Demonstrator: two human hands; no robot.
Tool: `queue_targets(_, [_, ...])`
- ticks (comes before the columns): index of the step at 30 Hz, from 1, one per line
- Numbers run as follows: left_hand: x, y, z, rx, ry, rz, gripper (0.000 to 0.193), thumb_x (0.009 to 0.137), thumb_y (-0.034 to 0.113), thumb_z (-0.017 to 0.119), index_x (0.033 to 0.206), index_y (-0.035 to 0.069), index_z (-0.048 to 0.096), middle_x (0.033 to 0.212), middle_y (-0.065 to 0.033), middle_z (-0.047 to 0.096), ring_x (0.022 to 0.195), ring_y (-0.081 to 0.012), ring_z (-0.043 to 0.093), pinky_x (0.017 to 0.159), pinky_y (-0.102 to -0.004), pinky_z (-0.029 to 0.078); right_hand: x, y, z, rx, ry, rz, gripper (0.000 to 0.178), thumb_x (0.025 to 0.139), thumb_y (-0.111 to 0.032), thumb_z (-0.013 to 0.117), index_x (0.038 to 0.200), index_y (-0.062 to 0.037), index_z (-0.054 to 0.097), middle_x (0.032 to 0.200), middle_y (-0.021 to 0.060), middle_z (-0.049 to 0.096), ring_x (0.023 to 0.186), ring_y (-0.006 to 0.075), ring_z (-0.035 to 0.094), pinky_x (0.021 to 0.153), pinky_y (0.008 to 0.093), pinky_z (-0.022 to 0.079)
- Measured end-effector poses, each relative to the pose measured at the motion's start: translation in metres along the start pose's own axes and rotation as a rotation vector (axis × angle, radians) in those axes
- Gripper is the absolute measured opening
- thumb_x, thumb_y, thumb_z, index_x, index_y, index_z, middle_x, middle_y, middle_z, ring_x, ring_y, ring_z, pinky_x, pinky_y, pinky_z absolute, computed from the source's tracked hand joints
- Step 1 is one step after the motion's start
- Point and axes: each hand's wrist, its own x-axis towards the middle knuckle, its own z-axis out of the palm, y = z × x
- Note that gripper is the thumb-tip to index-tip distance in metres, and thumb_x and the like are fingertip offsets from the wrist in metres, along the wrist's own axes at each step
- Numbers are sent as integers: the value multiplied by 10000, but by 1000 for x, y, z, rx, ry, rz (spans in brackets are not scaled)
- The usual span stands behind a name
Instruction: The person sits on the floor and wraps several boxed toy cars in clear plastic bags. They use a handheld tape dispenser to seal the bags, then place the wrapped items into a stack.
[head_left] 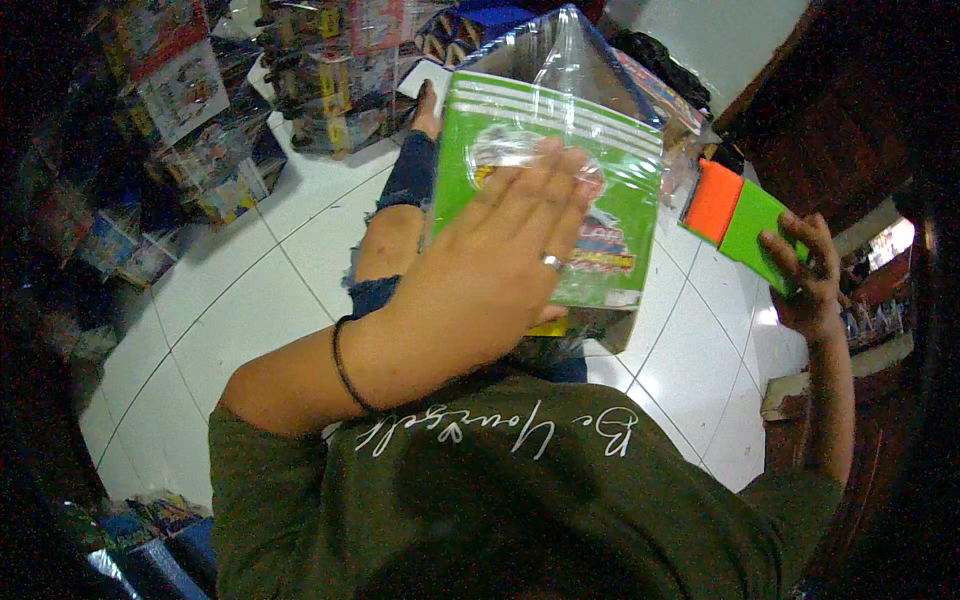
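Note:
A thick rectangular green package (625,175), with white stripes and printed pictures on its face, is wrapped in clear plastic in front of my body. The wrap stands up in a loose peak past its far edge. My left hand (510,235) lies flat across its front, fingers stretched out and close together, with a ring on one finger. Off to the right, my right hand (808,265) has its fingers bent over the green end of a flat green-and-orange object (740,210). Its exact kind I cannot make out. The palm side of that grip is partly hidden.
Tall stacks of plastic-wrapped goods (335,90) stand at the far left. White floor tiles (235,275) lie around my bent leg (390,245). A dark bag (660,65) sits beyond the package. Brown wooden furniture (835,130) borders the right, and more wrapped packs (150,530) lie at lower left.

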Motion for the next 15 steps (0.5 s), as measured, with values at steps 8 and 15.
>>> queue_targets(8, [13, 2, -15, 151, -50, -5, 946, 656, 346, 751, 1373, -94, 318, 1392, -255, 383, 1307, -385, 366, 1094, -447, 288, 47, -17, 43, 173, 28, 240, 501, 690, -27, 706, 1157, -197, 645, 1126, 136, 598, 1038, 322, 585, 865, 398, 492])
queue_targets(15, [-22, -1, -15, 79, -25, 156, 897, 662, 360, 781, 1340, -78, 388, 1393, -248, 396, 1319, -386, 361, 1100, -446, 300, -104, -9, 235, 441, -672, 142, 286, 722, -190, 667, 994, -103, 648, 1049, 152, 592, 898, 368, 607, 774, 482, 495])
